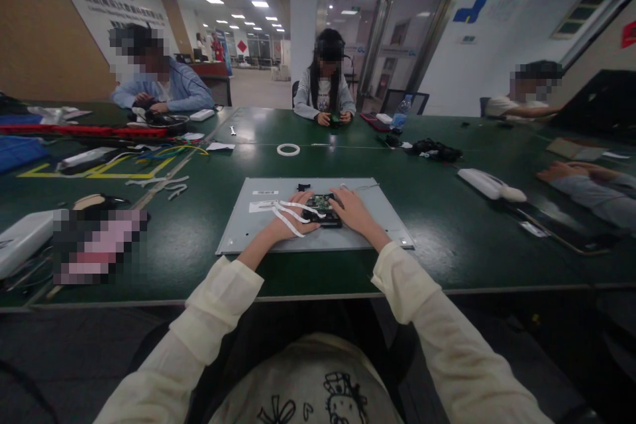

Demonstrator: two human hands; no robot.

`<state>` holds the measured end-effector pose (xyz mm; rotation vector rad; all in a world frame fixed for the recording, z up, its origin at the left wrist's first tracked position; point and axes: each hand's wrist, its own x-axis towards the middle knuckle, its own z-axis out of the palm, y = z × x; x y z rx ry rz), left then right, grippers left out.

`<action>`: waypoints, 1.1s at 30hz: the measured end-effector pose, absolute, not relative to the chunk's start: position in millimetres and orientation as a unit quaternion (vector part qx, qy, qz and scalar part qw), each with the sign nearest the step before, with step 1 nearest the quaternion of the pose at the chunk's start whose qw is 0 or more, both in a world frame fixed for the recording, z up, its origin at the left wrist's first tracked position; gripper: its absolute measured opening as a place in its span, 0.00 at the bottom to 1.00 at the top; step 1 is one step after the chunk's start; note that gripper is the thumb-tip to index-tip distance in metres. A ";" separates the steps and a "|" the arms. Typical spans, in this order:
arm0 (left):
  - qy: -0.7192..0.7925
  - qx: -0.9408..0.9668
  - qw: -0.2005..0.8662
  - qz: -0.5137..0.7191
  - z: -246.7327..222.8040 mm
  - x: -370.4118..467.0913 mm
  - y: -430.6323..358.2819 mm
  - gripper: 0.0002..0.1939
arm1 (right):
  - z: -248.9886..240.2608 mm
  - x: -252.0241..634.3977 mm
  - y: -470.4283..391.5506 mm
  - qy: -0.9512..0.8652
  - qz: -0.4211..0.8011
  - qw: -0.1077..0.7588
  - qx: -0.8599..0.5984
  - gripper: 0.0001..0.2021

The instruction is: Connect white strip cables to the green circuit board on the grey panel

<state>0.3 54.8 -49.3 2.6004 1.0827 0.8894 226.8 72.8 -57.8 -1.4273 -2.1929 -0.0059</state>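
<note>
A green circuit board (pixel 320 201) in black housing sits mid-panel, both hands closed on its opposite sides, left hand (pixel 281 229) beneath limp white strips (pixel 292 212), right hand (pixel 354 210) bare. The smooth grey panel (pixel 243 232) lies on a glossy green table (pixel 442 218); a flat white ring (pixel 280 150) rests at eleven o'clock, a plastic bottle (pixel 400 120) at one, before glass partitions (pixel 355 20).

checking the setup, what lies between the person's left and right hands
The head view shows a black device with a green circuit board between the left hand and the right hand; white strips reach in across the left hand.
</note>
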 end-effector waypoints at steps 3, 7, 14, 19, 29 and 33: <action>0.363 0.875 0.087 0.309 -50.8 0.1 55.8 0.41 | -57.5 239.8 79.4 -0.743 -0.043 0.285 -0.604 0.21; 0.360 0.876 0.088 0.309 -51.9 -0.1 56.6 0.40 | -59.1 256.6 81.9 -0.633 -0.080 0.236 -0.733 0.24; 0.360 0.877 0.081 0.309 -51.0 0.3 57.3 0.39 | -61.9 249.2 82.9 -0.684 -0.058 0.157 -0.710 0.26; 0.354 0.876 0.079 0.318 -51.2 -0.6 57.8 0.38 | -60.9 244.4 87.9 -0.750 -0.043 0.168 -0.638 0.22; 0.365 0.877 0.085 0.301 -49.6 -0.5 55.8 0.39 | -61.5 245.8 86.7 -0.731 -0.016 0.255 -0.633 0.28; 0.369 0.877 0.088 0.293 -48.9 -0.7 55.8 0.39 | -62.0 248.5 90.8 -0.700 -0.006 0.258 -0.665 0.28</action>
